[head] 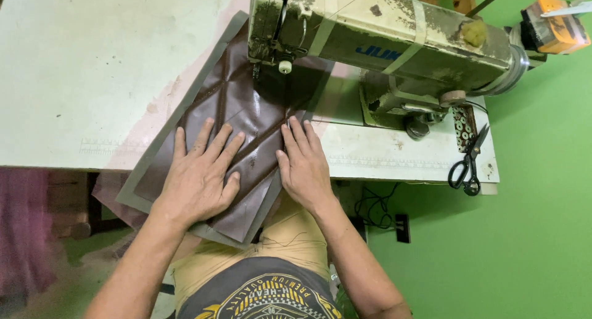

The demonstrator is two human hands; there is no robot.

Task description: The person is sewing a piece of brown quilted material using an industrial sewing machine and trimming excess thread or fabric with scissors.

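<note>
Left hand [198, 174], right hand [303, 165] flat on brown quilted leather panel [246, 118] at bench [92, 78] front edge (fingers spread open, gripping nothing).

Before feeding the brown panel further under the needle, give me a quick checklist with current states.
1. Left hand flat on the brown panel: ok, palm and spread fingers press it down.
2. Right hand on the panel's right edge: ok, fingers point toward the needle area.
3. Fingers away from the needle: ok, both hands sit well short of it.
4. Panel lying flat on the table: ok on top; its near end hangs over the table edge.
5. Needle and presser foot position: cannot tell, shadowed under the sewing machine.
6. Scissors out of the way: ok, at the table's right end.
</note>
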